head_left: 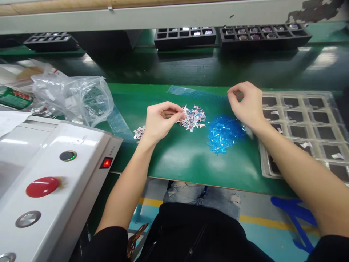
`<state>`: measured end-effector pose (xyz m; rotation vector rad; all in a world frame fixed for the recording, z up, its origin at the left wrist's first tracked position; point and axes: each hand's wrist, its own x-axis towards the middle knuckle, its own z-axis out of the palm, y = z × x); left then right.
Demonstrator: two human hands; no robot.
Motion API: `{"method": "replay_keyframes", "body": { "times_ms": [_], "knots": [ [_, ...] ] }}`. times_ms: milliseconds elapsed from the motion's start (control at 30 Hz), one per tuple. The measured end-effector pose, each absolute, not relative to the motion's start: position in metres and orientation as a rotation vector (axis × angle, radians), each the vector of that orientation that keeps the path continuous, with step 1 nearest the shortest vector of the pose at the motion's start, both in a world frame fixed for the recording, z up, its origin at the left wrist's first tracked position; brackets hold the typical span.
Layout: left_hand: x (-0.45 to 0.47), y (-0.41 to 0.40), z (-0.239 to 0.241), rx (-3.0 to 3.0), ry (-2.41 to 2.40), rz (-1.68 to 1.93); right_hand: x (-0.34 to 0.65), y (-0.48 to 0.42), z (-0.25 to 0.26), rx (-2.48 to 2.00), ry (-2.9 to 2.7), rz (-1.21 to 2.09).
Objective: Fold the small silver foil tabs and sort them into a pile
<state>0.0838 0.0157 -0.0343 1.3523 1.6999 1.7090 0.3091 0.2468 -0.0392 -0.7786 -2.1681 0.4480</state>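
Note:
My left hand (pixel 160 119) rests on the green table, its fingers pinched together at the edge of a pile of small silvery-pink parts (pixel 193 117). A smaller heap of the same parts (pixel 139 132) lies just left of that hand. My right hand (pixel 244 103) hovers above the table with its fingers curled into a pinch; what they hold is too small to make out. Below it sits a heap of crumpled blue film strips (pixel 223 133). A clear compartment tray (pixel 300 120) holding dark squares lies to the right of that hand.
A white machine (pixel 51 171) with a red button, a green-lit button and a red switch stands at the left. Crumpled clear plastic bags (pixel 73 96) lie behind it. Black compartment trays (pixel 261 34) line the far shelf. A blue stool (pixel 294 213) shows under the table.

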Motion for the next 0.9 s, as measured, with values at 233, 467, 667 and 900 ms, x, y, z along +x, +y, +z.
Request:
{"method": "replay_keyframes", "body": {
  "times_ms": [233, 467, 667, 900],
  "knots": [
    [0.103, 0.021, -0.044, 1.512, 1.758, 1.722, 0.295, 0.181, -0.02, -0.454, -2.096, 0.988],
    [0.114, 0.024, -0.054, 1.685, 1.799, 1.659, 0.292, 0.158, -0.024, -0.394, -2.16, 1.086],
    [0.118, 0.025, -0.056, 1.705, 1.823, 1.625, 0.29, 0.159, -0.032, -0.382, -2.164, 1.097],
    [0.12, 0.025, -0.055, 1.7, 1.76, 1.673, 0.29, 0.158, -0.034, -0.367, -2.133, 1.084]
  ]
}}
